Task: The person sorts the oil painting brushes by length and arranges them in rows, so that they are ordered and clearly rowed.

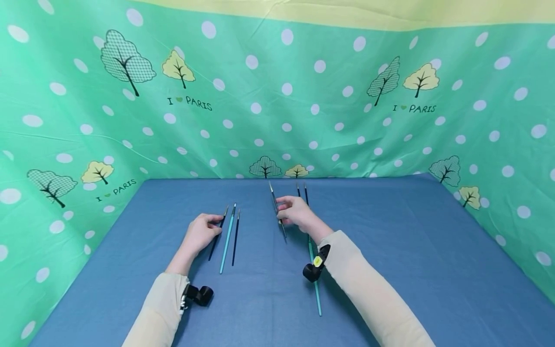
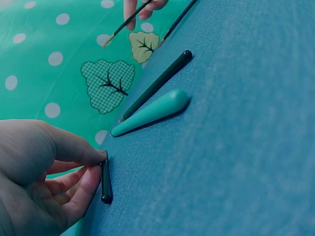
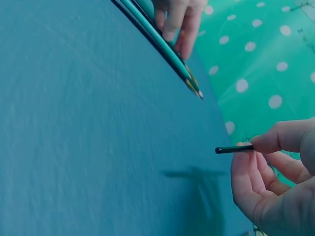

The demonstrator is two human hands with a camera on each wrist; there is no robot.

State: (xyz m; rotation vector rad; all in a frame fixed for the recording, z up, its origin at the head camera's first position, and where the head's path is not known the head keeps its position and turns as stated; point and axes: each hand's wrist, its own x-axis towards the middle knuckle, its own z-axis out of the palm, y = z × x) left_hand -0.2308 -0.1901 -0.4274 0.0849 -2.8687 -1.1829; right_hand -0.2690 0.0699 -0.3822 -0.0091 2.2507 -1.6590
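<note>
Blue worktop [image 1: 269, 303] going on: left hand [image 1: 201, 233] is pinching a dark brush [image 1: 215, 243] just left of a teal brush [image 1: 228, 238], while the right hand [image 1: 296, 212] is pinching a second dark brush [image 1: 275, 204], kinda holding it up off the surface.

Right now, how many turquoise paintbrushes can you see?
2: one turquoise paintbrush just right of the left hand, another turquoise paintbrush partly behind the right wrist camera. Others could be hidden.
</note>
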